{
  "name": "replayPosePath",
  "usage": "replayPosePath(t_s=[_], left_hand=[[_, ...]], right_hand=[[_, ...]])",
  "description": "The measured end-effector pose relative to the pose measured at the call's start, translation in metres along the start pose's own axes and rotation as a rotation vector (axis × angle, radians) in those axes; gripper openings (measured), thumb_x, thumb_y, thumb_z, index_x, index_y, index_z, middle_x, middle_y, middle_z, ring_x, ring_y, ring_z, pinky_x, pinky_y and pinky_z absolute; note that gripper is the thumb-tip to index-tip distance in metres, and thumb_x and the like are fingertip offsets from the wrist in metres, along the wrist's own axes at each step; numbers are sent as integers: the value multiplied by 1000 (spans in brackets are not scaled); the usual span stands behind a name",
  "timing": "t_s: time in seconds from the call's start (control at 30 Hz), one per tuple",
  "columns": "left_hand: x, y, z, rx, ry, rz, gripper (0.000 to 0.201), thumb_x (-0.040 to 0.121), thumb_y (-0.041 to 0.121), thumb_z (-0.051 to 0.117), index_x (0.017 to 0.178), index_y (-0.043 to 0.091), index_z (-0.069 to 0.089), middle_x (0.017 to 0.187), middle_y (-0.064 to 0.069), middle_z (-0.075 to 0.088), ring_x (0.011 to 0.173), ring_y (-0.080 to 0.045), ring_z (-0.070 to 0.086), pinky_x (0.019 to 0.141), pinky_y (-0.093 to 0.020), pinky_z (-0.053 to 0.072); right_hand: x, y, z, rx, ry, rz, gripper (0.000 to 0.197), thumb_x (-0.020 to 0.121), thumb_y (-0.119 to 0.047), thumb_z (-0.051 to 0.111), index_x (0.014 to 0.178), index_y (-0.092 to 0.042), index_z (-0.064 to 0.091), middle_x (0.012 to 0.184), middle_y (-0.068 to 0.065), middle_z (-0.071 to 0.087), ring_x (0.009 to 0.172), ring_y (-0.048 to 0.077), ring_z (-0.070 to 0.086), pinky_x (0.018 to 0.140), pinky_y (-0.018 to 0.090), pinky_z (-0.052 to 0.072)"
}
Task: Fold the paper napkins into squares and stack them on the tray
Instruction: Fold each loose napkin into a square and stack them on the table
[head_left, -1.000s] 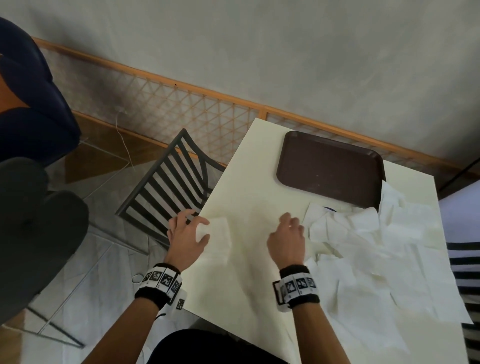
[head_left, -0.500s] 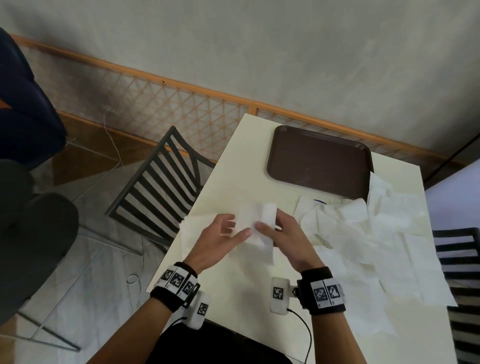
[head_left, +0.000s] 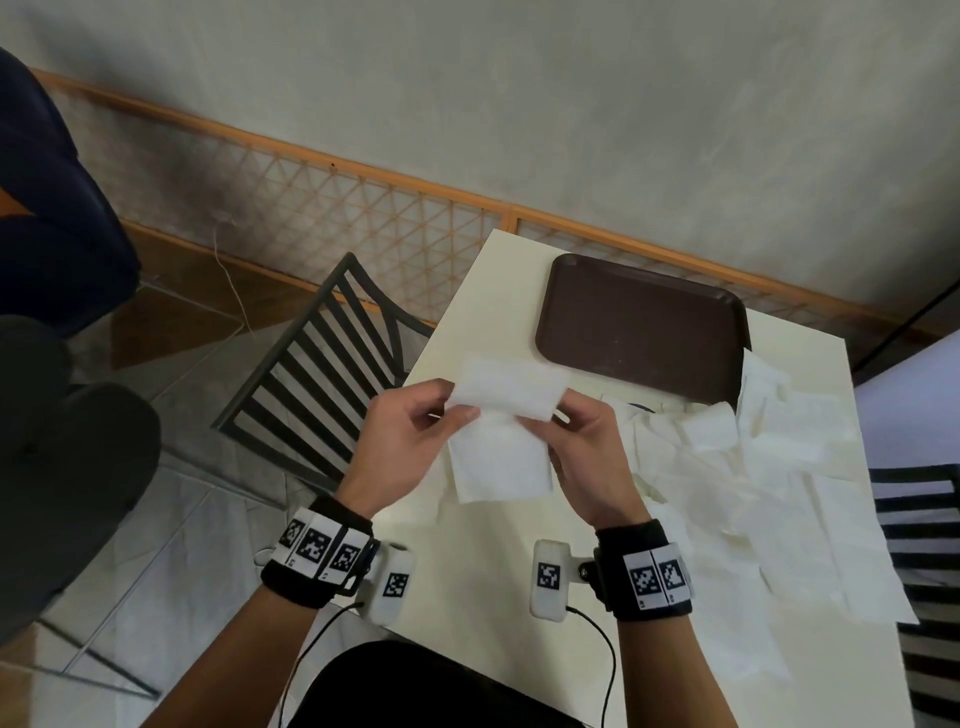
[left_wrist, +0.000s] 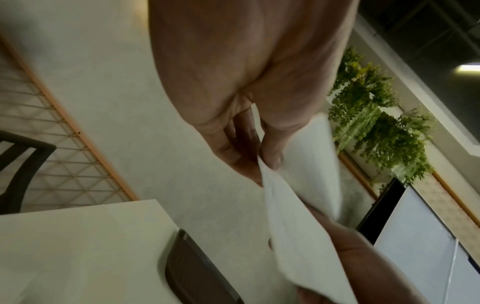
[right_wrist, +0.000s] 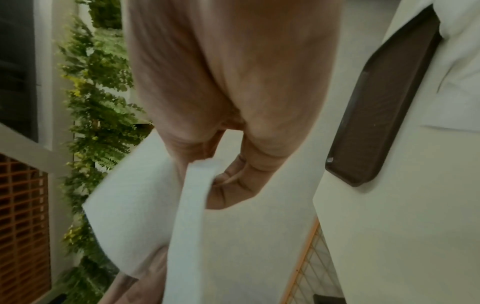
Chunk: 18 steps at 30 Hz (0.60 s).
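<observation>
Thumb and fingertips (left_wrist: 270, 158) of the left hand (head_left: 400, 452) pinch the paper napkin's (head_left: 501, 431) left edge; the right hand (head_left: 587, 462) pinches its right edge. It hangs above the table (head_left: 467, 597), top flap folding over, crease running left-right. Likely a mid-fold; next, align edges, then carry to the tray (head_left: 644, 327).

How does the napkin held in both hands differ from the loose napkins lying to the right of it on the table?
The held napkin is up off the table, pinched by the left hand and right hand; the loose napkins lie on the table untouched. The held napkin is bent along one crease with straight edges; the loose napkins are spread open, crumpled and overlapping, one edge against the tray. Both are white paper, and none is on the tray.
</observation>
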<state>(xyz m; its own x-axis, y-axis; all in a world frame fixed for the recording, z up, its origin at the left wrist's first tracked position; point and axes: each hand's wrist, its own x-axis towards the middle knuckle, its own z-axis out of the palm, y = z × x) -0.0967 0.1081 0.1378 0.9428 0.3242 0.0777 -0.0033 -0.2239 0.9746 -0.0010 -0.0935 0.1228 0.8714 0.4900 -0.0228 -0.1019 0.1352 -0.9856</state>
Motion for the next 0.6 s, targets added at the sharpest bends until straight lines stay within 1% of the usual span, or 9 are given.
replayPosePath(t_s=[0.03,0.1,0.17,0.23,0.3,0.4,0.5,0.57,0.6], left_hand=[[2,1,-4,23,-6,36,19,99,4,73,109,17,82,106,6,82,102,-17,78,94,-46,63],[4,2,-10,60,-15,109,27,99,-9,67,106,12,82,104,4,82,103,-20,77,97,-46,62],[5,5,-14,39,-21,136,29,101,-12,63,103,10,82,103,0,81,102,-24,77,93,-50,62],[7,7,-16,-7,-15,129,29,102,-12,60,102,9,81,102,-4,80,100,-29,76,90,-55,62],[8,8,-18,-30,-12,121,29,103,-13,59,101,8,80,100,-6,79,99,-32,75,89,-55,61],[9,10,-20,-13,-14,115,32,104,-11,56,99,10,79,98,-4,77,96,-33,71,87,-54,57],[9,9,-25,44,-3,119,37,105,-4,52,95,19,79,93,-5,73,90,-38,64,81,-55,52],[8,10,-29,105,-20,153,35,102,3,50,94,23,78,95,0,74,90,-33,65,80,-51,52],[7,12,-30,138,-40,179,33,100,3,50,95,21,78,96,4,75,90,-24,68,78,-46,53]], right_hand=[[2,0,1,37,-4,2,31,98,17,64,95,-8,82,101,10,79,92,32,73,79,43,60],[5,0,3,79,-6,19,35,99,18,61,87,-9,80,96,15,74,87,31,67,75,35,52],[8,0,6,107,0,38,34,101,14,61,86,-9,80,99,20,73,88,32,66,73,34,50],[10,-3,9,141,-2,45,35,102,14,60,85,-9,79,99,21,73,84,30,67,69,32,50],[13,-4,10,162,0,42,36,101,15,59,83,-9,79,99,21,74,83,28,68,67,30,52],[17,-6,12,140,-10,57,37,103,13,58,83,-9,78,98,20,72,85,30,67,68,30,51],[19,-11,14,142,28,107,38,104,12,50,80,-8,73,94,15,72,81,24,64,67,30,48],[19,-17,18,79,60,73,28,106,5,47,89,-7,65,102,15,77,90,25,68,76,29,52],[20,-20,21,-40,66,13,22,109,0,47,95,-8,62,107,12,79,97,24,71,81,28,54]])
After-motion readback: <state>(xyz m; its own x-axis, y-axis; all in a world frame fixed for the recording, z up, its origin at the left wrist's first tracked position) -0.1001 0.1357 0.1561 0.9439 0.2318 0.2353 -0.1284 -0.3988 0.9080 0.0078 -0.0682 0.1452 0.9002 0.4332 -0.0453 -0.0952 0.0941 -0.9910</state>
